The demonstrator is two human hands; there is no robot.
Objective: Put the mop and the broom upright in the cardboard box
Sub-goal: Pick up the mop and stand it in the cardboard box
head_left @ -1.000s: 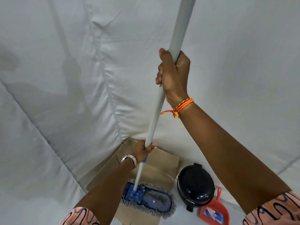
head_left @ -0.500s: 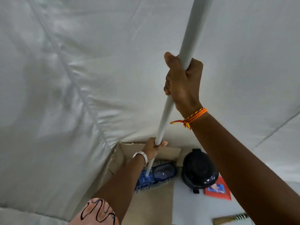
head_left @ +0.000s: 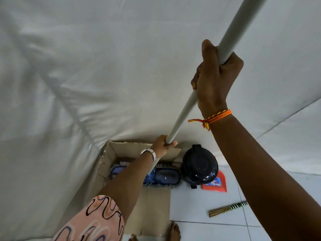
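The mop has a long grey handle point(head_left: 184, 112) and a flat blue head with a grey fringe point(head_left: 165, 176). My right hand point(head_left: 215, 79) grips the handle high up. My left hand point(head_left: 163, 145) grips it lower down, just above the cardboard box point(head_left: 111, 160). The mop stands steeply tilted, its head low across the open box with the right end over the box's edge. The broom point(head_left: 227, 208) lies flat on the tiled floor to the right, only its bound end showing past my right arm.
A black lidded bin point(head_left: 199, 166) stands right of the box, with a red dustpan point(head_left: 217, 185) beside it. White sheeting point(head_left: 86, 66) hangs behind and to the left. A box flap point(head_left: 152, 209) lies toward me, and toes point(head_left: 173, 230) show at the bottom edge.
The mop head has sunk lower into the box and both hands have shifted right along with the handle. The view has tilted down, bringing the broom and floor tiles into sight.
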